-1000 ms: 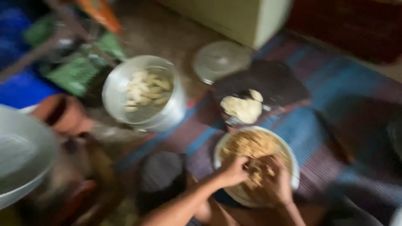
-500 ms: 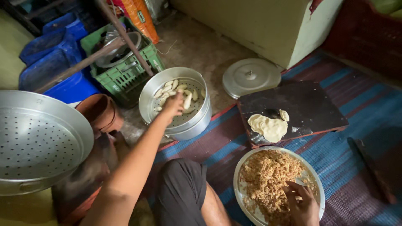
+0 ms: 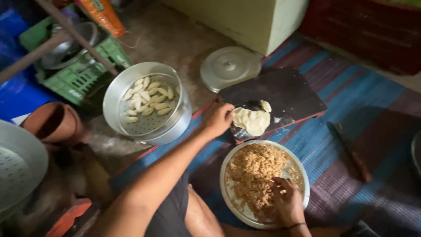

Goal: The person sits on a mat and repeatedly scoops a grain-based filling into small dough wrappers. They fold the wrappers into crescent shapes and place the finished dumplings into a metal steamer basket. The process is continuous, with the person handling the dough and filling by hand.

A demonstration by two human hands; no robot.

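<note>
My left hand [image 3: 218, 119] reaches over to the dark wooden board [image 3: 280, 94] and takes hold of the edge of a flat round of pale dough [image 3: 251, 121]; a small dough ball [image 3: 265, 105] lies just behind it. My right hand [image 3: 287, 199] rests in the crumbly brown filling [image 3: 254, 173] on a round metal plate [image 3: 228, 197], its fingers curled around a small spoon. To the left stands a steel steamer pan [image 3: 115, 92] with several folded pale dumplings [image 3: 147, 102] on its perforated base.
A round metal lid [image 3: 230, 68] lies on the floor behind the board. A green crate [image 3: 83, 72], a clay pot [image 3: 52, 123] and a perforated steamer tray [image 3: 17, 169] sit at the left. A dark rolling pin [image 3: 351, 151] lies on the striped mat [image 3: 333, 101].
My left hand has left the steamer pan and swung right to the dough round on the board. My right hand stays in the filling on the plate.
</note>
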